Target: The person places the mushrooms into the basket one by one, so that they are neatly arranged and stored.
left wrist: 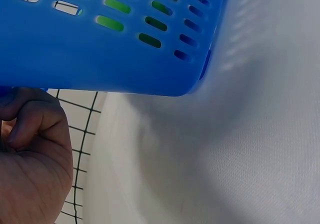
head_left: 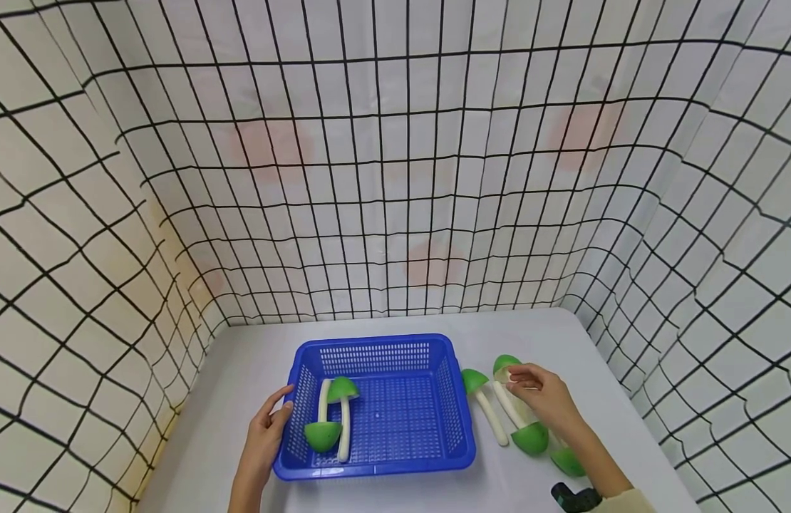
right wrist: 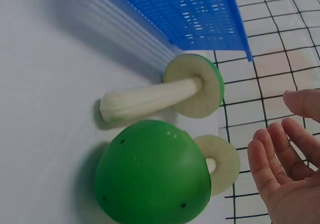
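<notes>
My left hand [head_left: 262, 436] grips the left rim of a blue plastic basket [head_left: 376, 472]. In the left wrist view its curled fingers [left wrist: 42, 119] meet the basket's edge. Inside the basket, toward the left, lie two toy mushrooms with green caps and white stems, one cap [head_left: 323, 436] nearer me, the other cap [head_left: 343, 388] farther off. My right hand [head_left: 549, 399] hovers above several similar mushrooms right of the basket, nearest a far green cap [head_left: 507, 361]. The right wrist view shows its fingers [right wrist: 260, 159] relaxed and apart from the mushrooms, holding nothing.
One mushroom [head_left: 492, 417] lies close by the basket's right wall. Another green cap [head_left: 567, 463] is partly hidden by my right forearm, with a dark object [head_left: 574, 497] at the wrist. Black-lined netting [head_left: 395, 178] over white walls surrounds the white table [head_left: 216, 399].
</notes>
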Demonstrator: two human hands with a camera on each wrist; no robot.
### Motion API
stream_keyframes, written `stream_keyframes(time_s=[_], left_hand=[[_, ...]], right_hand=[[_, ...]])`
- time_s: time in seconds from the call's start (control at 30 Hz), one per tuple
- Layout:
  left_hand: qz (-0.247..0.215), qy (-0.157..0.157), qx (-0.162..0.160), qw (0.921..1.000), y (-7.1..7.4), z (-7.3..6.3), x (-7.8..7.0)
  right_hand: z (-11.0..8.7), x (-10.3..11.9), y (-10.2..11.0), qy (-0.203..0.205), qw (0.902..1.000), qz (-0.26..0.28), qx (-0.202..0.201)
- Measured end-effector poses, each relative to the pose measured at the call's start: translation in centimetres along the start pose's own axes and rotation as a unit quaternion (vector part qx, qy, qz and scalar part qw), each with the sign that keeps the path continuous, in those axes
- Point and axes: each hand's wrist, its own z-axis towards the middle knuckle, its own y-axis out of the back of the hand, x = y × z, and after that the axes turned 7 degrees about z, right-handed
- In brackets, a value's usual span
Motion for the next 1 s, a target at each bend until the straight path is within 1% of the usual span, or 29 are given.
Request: stream_keyframes(time_s=[0.23,0.5,0.73,1.0], left_hand=[[0.003,-0.001,0.003,1.0,0.0,0.0,0.0],[0.006,0.0,0.003,1.0,-0.1,-0.1,-0.3],[0.006,0.001,0.004,1.0,0.1,-0.1,-0.4],[0.003,0.004,0.004,1.0,0.1,-0.1,-0.3]], right_hand=[[-0.4,-0.7,1.1,-0.015,0.9996,-0.025,-0.002],[-0.8,-2.8,2.2,-0.027,0.9986,-0.044,-0.01],[-1.1,-4.3,2.7,-0.05,0.9969,-0.06,-0.005],[-1.3,-5.5,3.4,-0.058,0.995,-0.08,-0.015]])
